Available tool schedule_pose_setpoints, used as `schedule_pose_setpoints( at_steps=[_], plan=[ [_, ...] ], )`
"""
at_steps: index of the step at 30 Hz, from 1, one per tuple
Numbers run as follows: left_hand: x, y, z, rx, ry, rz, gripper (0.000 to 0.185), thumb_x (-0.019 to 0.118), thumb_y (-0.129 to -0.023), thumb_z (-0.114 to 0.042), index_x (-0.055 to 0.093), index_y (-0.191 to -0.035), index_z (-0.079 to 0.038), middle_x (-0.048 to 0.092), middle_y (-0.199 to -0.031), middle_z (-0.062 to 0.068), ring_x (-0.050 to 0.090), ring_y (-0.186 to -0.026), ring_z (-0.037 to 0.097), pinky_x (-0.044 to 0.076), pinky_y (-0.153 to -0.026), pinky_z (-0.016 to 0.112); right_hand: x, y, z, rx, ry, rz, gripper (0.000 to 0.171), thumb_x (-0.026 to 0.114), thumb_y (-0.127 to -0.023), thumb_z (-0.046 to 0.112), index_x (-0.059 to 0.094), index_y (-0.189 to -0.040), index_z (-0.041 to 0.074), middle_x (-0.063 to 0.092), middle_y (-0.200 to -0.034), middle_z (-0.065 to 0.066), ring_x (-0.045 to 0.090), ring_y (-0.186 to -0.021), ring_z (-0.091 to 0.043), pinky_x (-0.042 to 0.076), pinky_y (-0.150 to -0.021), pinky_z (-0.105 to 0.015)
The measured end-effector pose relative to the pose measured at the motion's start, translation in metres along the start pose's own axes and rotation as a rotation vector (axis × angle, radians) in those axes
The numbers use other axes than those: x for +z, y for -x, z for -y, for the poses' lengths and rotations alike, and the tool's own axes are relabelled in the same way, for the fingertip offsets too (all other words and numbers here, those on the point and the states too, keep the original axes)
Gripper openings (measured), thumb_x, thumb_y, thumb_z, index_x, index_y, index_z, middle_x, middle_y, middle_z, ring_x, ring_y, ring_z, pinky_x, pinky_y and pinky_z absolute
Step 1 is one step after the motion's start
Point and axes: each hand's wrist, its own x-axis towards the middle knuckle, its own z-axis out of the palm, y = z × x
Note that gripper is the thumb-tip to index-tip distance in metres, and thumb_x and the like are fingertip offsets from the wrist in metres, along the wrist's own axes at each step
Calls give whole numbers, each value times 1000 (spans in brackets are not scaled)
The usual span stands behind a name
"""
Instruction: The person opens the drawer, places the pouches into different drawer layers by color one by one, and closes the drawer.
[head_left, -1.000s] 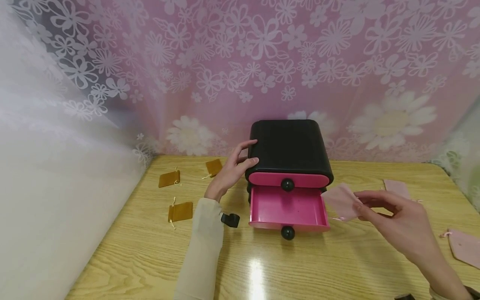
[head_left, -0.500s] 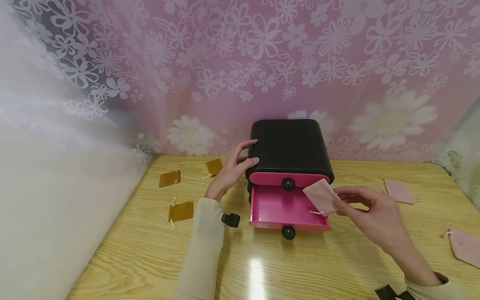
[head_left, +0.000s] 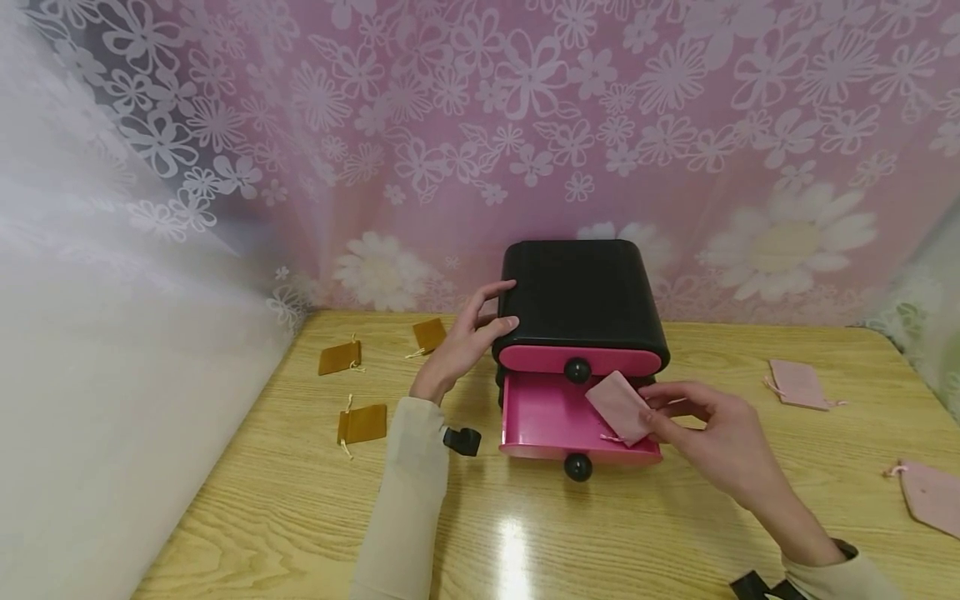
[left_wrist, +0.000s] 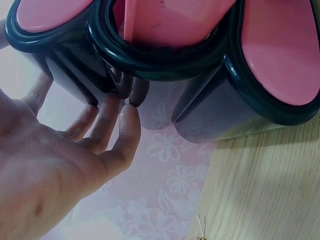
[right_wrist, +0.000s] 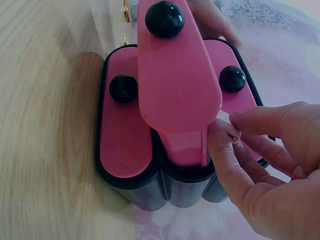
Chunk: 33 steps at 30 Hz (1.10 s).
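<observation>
My left hand (head_left: 461, 343) reaches forward, fingers spread straight and pressing flat; my right hand (head_left: 716, 437) stretches inward, fingertips pinched together.

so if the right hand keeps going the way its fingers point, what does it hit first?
Probably the inside of the open pink drawer. The right hand points left and slightly away, pinching a pink pouch that already overhangs the drawer's right wall. The pouch would likely land before the fingers; depth is unclear.
</observation>
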Motion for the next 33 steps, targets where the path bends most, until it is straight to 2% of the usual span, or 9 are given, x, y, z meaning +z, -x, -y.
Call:
schedule_pose_setpoints(
  at_steps=[13,18,24,33],
  plan=[
    [-1,-1,2,10,8,4,50,57,-102,-32,44,-148,-44,28,-164,-5,49,-141,33,41,-114,57,4,-2,6,-5,65,33,23,81,-89,24,78,-110,19,78,-105,-4,65,-86,6,54,-67,-19],
    [0,0,1,10,7,6,50,57,-103,-32,44,-149,-43,29,-164,-5,49,-141,34,41,-115,57,8,-6,9,-57,95,46,19,81,-87,17,78,-106,19,77,-101,0,66,-85,1,56,-73,-17],
    [0,1,1,13,11,2,49,57,-102,-31,44,-148,-43,30,-164,-5,48,-143,32,40,-116,56,11,-10,11,-101,106,77,19,81,-86,10,78,-104,16,77,-99,-1,65,-80,0,57,-69,-18],
    [0,0,2,21,18,8,50,57,-103,-30,44,-149,-42,31,-163,-4,49,-142,32,41,-116,55,11,-8,10,-171,112,6,21,83,-83,6,79,-101,15,77,-97,0,65,-78,3,56,-67,-15]
  ],
)
